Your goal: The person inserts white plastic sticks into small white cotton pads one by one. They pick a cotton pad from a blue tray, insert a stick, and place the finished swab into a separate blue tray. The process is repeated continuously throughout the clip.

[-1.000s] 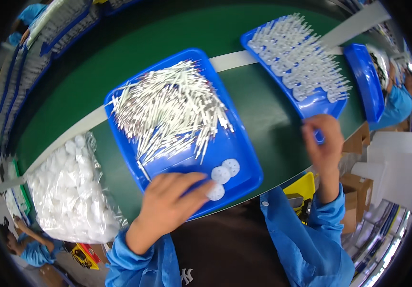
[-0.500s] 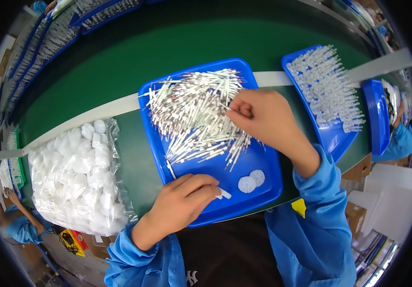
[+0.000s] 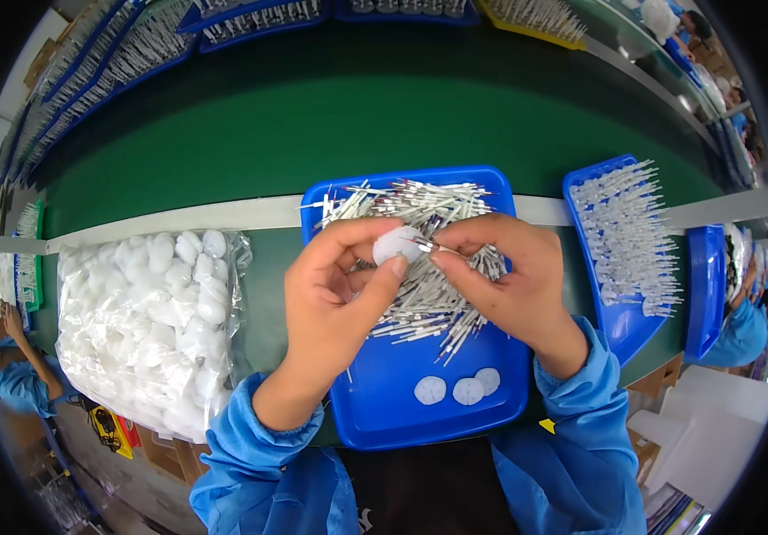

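Note:
My left hand (image 3: 330,281) pinches a round white disc (image 3: 394,245) between thumb and fingers, over the pile in the blue tray (image 3: 375,423). Close against the disc's right side, my right hand (image 3: 509,272) grips a thin pin-like piece (image 3: 423,242) with a dark reddish tip. Whether the tip enters the disc cannot be made out. Beneath both hands lies a heap of slim white sticks (image 3: 428,308), partly covered by them. Several marks dot the faces of three more white discs (image 3: 430,390) at the tray's near end, two of which overlap.
A clear bag of white rounded pieces (image 3: 147,330) lies left of the tray. To the right stands a blue tray of upright white parts (image 3: 629,236), with another blue tray (image 3: 706,290) beyond. Filled trays (image 3: 263,22) line the far edge. Other people (image 3: 745,312) work at both sides.
My left hand has risen from the tray's near end and now shows a disc. My right hand has come off the stick heap to meet it. The whole view has shifted.

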The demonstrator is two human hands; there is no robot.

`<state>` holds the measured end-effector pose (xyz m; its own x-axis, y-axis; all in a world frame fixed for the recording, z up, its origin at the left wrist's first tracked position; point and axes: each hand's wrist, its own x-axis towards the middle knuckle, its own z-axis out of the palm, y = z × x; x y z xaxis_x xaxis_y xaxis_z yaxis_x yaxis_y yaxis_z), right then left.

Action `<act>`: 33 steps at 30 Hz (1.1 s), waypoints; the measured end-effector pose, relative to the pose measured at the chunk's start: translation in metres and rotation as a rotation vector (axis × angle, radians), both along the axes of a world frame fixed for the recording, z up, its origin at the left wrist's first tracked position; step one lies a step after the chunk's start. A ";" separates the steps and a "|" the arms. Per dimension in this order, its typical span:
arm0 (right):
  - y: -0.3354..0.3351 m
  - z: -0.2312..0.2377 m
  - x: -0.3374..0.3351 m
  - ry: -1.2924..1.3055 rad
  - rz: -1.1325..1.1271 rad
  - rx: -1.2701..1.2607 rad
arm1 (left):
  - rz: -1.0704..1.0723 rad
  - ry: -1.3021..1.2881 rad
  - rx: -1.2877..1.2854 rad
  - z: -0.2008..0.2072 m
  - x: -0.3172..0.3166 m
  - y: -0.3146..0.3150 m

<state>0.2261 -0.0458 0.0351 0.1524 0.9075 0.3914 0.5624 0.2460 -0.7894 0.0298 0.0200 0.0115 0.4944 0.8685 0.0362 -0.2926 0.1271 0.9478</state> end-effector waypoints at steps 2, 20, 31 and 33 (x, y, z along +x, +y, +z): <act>0.005 -0.008 0.001 -0.057 0.031 0.093 | 0.027 0.043 0.087 -0.005 -0.003 0.003; 0.002 -0.012 -0.017 -0.155 -0.027 0.081 | 0.124 0.263 0.533 -0.019 -0.013 0.007; 0.003 -0.013 -0.010 -0.443 -0.034 0.183 | 0.218 0.535 0.759 -0.005 -0.008 -0.002; 0.003 -0.013 -0.010 -0.500 -0.034 0.229 | 0.227 0.545 0.726 -0.003 -0.007 -0.007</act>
